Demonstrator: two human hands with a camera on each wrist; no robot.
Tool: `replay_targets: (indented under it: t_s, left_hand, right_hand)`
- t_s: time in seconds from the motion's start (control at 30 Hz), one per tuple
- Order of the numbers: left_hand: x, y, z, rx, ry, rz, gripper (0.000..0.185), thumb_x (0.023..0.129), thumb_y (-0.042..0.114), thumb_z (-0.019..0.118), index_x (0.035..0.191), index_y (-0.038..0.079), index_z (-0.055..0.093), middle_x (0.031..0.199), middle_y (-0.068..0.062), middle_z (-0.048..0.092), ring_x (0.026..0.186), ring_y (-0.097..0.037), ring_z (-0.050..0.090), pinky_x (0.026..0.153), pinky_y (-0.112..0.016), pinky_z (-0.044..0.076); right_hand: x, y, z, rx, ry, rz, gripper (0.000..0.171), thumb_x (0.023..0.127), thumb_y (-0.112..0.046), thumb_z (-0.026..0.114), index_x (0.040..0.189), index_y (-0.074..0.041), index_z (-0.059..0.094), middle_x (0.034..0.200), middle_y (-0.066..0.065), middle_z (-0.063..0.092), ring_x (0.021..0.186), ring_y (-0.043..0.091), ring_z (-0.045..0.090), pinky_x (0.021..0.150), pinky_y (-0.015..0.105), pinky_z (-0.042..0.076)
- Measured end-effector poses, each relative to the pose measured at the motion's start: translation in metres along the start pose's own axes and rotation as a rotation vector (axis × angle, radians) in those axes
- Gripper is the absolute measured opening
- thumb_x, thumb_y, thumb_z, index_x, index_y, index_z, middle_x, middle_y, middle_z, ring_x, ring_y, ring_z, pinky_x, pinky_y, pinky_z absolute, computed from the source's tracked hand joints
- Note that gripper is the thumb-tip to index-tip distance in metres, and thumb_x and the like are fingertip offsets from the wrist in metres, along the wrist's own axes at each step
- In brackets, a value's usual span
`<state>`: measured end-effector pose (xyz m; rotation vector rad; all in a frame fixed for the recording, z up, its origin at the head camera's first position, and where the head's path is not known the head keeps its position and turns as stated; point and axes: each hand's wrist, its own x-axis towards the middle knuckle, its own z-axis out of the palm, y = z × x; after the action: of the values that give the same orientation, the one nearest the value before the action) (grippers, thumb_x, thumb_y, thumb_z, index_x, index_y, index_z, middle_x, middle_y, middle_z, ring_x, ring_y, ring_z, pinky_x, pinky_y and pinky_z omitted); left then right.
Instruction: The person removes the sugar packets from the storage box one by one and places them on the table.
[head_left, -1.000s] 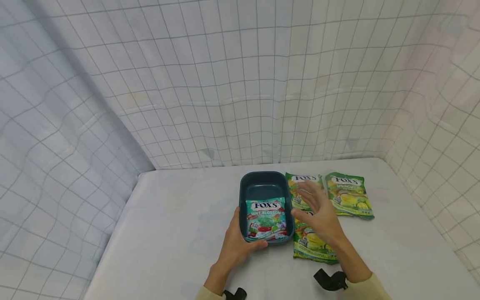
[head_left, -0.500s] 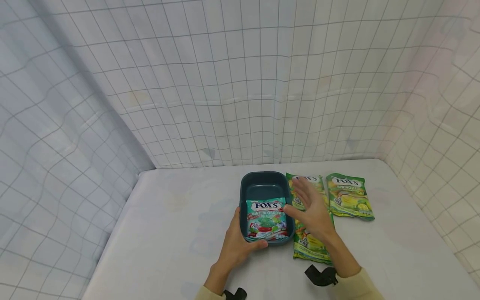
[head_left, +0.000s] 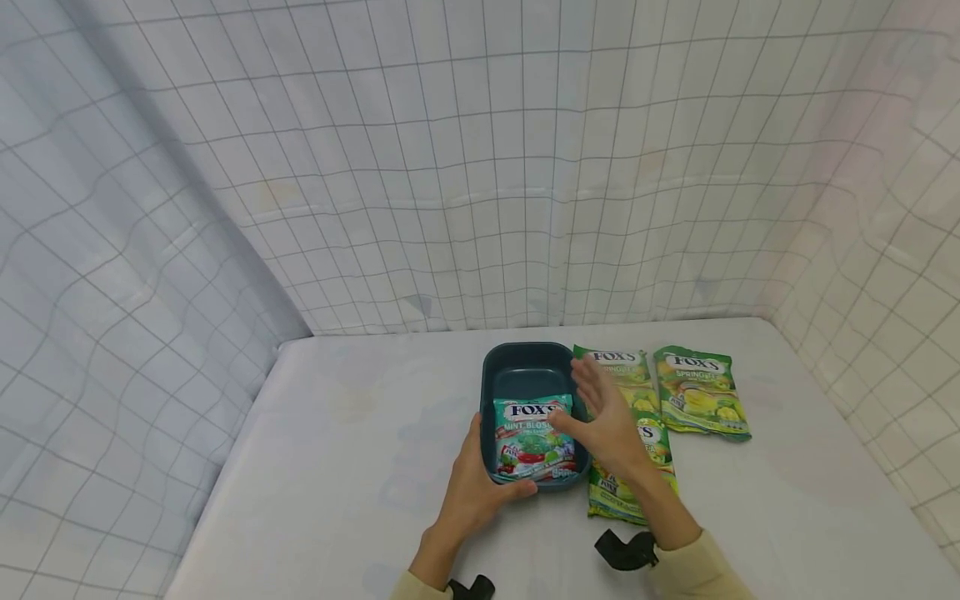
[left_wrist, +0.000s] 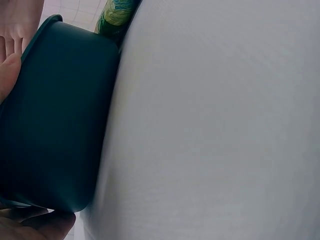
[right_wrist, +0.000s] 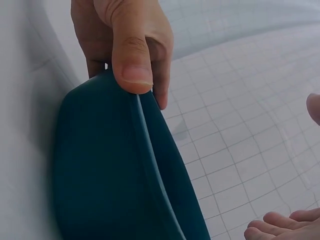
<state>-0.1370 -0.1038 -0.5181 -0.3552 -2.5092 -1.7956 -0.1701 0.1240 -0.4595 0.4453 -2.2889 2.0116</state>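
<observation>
A dark teal tub [head_left: 525, 367] stands on the white table with a Fox's Mint Blossom candy bag [head_left: 534, 437] lying in its near half. My left hand [head_left: 480, 479] grips the tub's near left corner, thumb over the rim. In the right wrist view the left hand [right_wrist: 125, 45] has its thumb pressed on the tub [right_wrist: 115, 170]. My right hand [head_left: 600, 417] hovers flat and open by the tub's right rim, partly over the green bags, holding nothing. The left wrist view shows the tub's outer wall [left_wrist: 55, 115].
Three green Fox's candy bags lie right of the tub: one at the back [head_left: 626, 375], one further right [head_left: 705, 392], one near [head_left: 630, 483] under my right forearm. Gridded white curtain [head_left: 480, 167] walls the table's back and sides.
My right hand has drifted left from above the green bags to the tub's right rim. The left hand and the tub have stayed put.
</observation>
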Motion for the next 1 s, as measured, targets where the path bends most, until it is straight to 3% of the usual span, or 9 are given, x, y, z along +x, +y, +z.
replay_targets:
  t_s: [0.13, 0.3, 0.63, 1.0]
  left_hand:
    - [0.0, 0.0, 0.0, 0.0, -0.003, 0.002, 0.115, 0.073, 0.029, 0.095, 0.16, 0.011, 0.023, 0.146, -0.012, 0.05, 0.13, -0.027, 0.051, 0.109, -0.056, 0.04]
    - [0.0, -0.006, 0.002, 0.006, -0.007, 0.006, 0.117, 0.073, 0.031, 0.096, 0.161, 0.01, 0.021, 0.146, -0.01, 0.05, 0.129, -0.024, 0.052, 0.108, -0.054, 0.041]
    - [0.002, -0.006, 0.002, -0.049, 0.003, 0.024, 0.116, 0.07, 0.018, 0.097, 0.16, 0.013, 0.023, 0.146, -0.013, 0.05, 0.127, -0.03, 0.053, 0.106, -0.06, 0.04]
    - [0.001, -0.004, 0.001, 0.022, -0.003, 0.0, 0.118, 0.073, 0.032, 0.095, 0.162, 0.011, 0.019, 0.147, -0.011, 0.048, 0.128, -0.024, 0.051, 0.107, -0.054, 0.042]
  right_hand:
    - [0.0, 0.005, 0.004, -0.002, 0.005, 0.019, 0.102, 0.09, -0.017, 0.081, 0.164, -0.009, 0.011, 0.165, 0.016, 0.026, 0.151, 0.032, 0.026, 0.118, 0.038, 0.025]
    - [-0.002, 0.009, 0.01, -0.038, 0.012, 0.029, 0.103, 0.09, -0.018, 0.081, 0.164, -0.008, 0.011, 0.165, 0.018, 0.025, 0.151, 0.033, 0.026, 0.119, 0.044, 0.024]
    - [-0.004, 0.018, 0.019, -0.04, 0.005, 0.099, 0.104, 0.09, -0.024, 0.08, 0.163, -0.007, 0.009, 0.165, 0.021, 0.022, 0.151, 0.034, 0.024, 0.12, 0.048, 0.024]
    - [-0.005, 0.019, 0.029, -0.177, 0.007, 0.213, 0.111, 0.088, -0.033, 0.082, 0.163, -0.005, 0.005, 0.166, 0.02, 0.02, 0.15, 0.038, 0.024, 0.115, 0.056, 0.029]
